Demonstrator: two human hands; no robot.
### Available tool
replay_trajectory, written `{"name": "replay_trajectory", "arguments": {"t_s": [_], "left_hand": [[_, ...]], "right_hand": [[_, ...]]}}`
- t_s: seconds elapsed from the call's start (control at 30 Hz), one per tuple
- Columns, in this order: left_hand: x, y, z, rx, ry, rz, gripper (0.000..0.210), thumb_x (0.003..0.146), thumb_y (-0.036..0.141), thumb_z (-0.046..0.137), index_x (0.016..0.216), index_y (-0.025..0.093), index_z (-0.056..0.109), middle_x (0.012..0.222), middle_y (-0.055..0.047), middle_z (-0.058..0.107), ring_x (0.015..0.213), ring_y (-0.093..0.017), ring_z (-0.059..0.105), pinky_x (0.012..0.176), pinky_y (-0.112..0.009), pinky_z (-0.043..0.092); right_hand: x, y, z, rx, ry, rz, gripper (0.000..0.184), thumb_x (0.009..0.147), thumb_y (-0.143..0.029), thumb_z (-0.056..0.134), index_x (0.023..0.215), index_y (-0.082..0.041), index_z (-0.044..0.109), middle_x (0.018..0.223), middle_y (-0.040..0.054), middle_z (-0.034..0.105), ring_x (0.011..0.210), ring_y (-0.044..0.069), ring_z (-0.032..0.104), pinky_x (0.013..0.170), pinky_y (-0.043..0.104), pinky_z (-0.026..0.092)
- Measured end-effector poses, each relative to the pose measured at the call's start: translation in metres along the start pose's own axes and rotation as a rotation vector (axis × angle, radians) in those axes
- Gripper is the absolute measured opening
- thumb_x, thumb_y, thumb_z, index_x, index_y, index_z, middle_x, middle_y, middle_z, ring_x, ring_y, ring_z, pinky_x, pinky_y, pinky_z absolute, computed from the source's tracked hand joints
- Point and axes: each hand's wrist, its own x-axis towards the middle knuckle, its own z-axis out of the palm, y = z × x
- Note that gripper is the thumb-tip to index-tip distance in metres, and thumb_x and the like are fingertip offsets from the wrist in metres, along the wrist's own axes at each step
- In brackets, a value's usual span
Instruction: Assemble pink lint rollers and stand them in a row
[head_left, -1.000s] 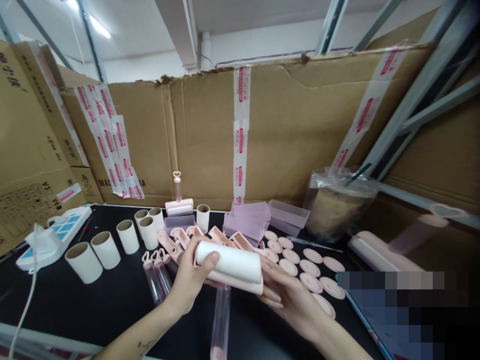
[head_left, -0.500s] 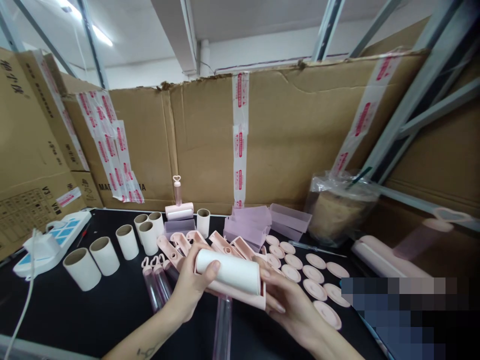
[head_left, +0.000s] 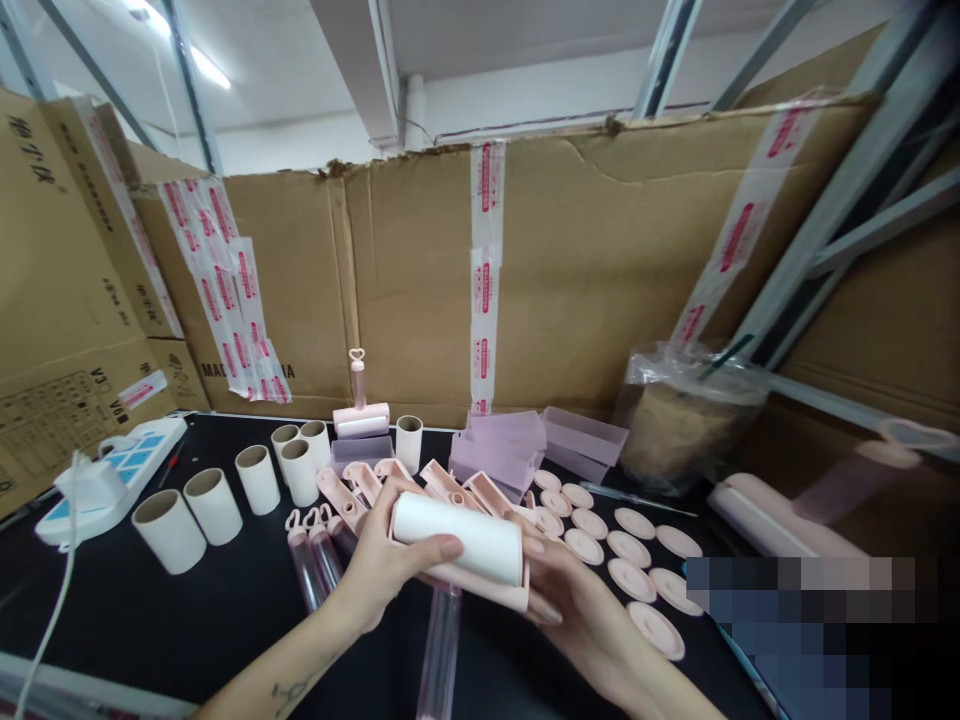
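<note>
Both hands hold a lint roller (head_left: 469, 588) with a pink housing, a white paper roll (head_left: 457, 535) lying in it and a clear purplish handle (head_left: 440, 645) pointing down. My left hand (head_left: 390, 545) wraps round the left end, its thumb stretched across the white roll. At the right end, my right hand (head_left: 574, 595) grips the housing, fingers around its side. Just behind the hands lie several pink roller housings (head_left: 484, 492). Clear handles with heart-shaped loops (head_left: 307, 570) are left of my left hand, and pink oval end caps (head_left: 630, 548) are right of my right hand.
White paper rolls (head_left: 214, 507) stand at the left, near a power strip (head_left: 124, 480) with a cable. Purple plastic covers (head_left: 499, 450) and an upright finished roller (head_left: 361, 418) are at the back. A bagged drink cup (head_left: 667, 430) stands back right, before a cardboard wall (head_left: 405, 280).
My left thumb has slid farther right over the white roll and lies flatter. The lint roller's handle has swung slightly left at its lower end. The view has shifted a little.
</note>
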Motion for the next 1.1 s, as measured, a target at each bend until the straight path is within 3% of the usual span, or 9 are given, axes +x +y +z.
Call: {"name": "replay_trajectory", "arguments": {"t_s": [0.1,0.2,0.63,0.77,0.93,1.0,1.1], "left_hand": [[0.0008,0.0015,-0.0013,0.014,-0.011,0.034,0.046,0.056,0.035,0.081,0.083,0.020,0.047,0.077,0.003,0.052,0.066,-0.011,0.050,0.054,-0.018,0.044],[0.0011,0.0017,-0.0022,0.018,-0.025,0.043,0.043,0.056,0.034,0.080,0.082,0.020,0.049,0.076,0.004,0.052,0.065,-0.010,0.050,0.055,-0.017,0.042],[-0.0010,0.0003,-0.0026,-0.107,-0.130,-0.134,0.049,0.059,0.033,0.079,0.087,0.022,0.040,0.079,0.002,0.055,0.067,-0.016,0.059,0.046,-0.026,0.053],[0.0006,0.0010,-0.0043,-0.070,-0.105,-0.062,0.048,0.057,0.030,0.080,0.085,0.021,0.042,0.076,0.003,0.054,0.066,-0.013,0.054,0.049,-0.020,0.048],[0.0017,0.0010,-0.0061,-0.043,-0.083,0.031,0.046,0.057,0.028,0.080,0.085,0.020,0.044,0.079,0.003,0.053,0.067,-0.010,0.048,0.056,-0.017,0.041],[0.0013,0.0013,-0.0059,-0.043,-0.081,0.064,0.045,0.058,0.028,0.080,0.085,0.020,0.044,0.080,0.004,0.052,0.069,-0.009,0.047,0.057,-0.017,0.040],[0.0007,0.0020,-0.0056,-0.012,-0.068,0.084,0.046,0.058,0.028,0.080,0.086,0.021,0.044,0.082,0.003,0.052,0.068,-0.010,0.047,0.057,-0.018,0.040]], "right_hand": [[0.0013,0.0016,-0.0023,0.007,-0.006,0.009,0.037,0.068,-0.044,0.072,0.069,-0.021,0.044,0.054,-0.0087,0.039,0.042,0.004,0.018,0.042,0.020,0.016],[0.0024,0.0022,-0.0031,0.009,-0.006,0.015,0.040,0.064,-0.042,0.076,0.067,-0.020,0.043,0.048,-0.0100,0.033,0.041,0.003,0.013,0.042,0.020,0.012],[0.0028,-0.0007,0.0012,0.031,0.046,0.001,0.049,0.056,-0.036,0.080,0.060,-0.020,0.034,0.040,-0.0129,0.027,0.035,0.001,0.011,0.038,0.017,0.014],[0.0015,0.0001,0.0029,-0.059,0.059,-0.060,0.046,0.061,-0.039,0.077,0.060,-0.019,0.036,0.043,-0.0112,0.036,0.031,-0.001,0.019,0.036,0.015,0.017],[-0.0026,0.0010,0.0011,-0.327,0.048,-0.312,0.034,0.071,-0.044,0.069,0.066,-0.019,0.046,0.048,-0.0058,0.050,0.031,0.008,0.049,0.032,0.017,0.028],[-0.0028,-0.0001,-0.0002,-0.353,0.050,-0.305,0.035,0.070,-0.045,0.070,0.067,-0.019,0.048,0.048,-0.0055,0.051,0.031,0.009,0.050,0.032,0.017,0.031],[-0.0013,-0.0029,0.0004,-0.286,0.025,-0.177,0.041,0.065,-0.049,0.072,0.062,-0.018,0.046,0.046,-0.0060,0.048,0.029,0.005,0.043,0.031,0.016,0.029]]}}
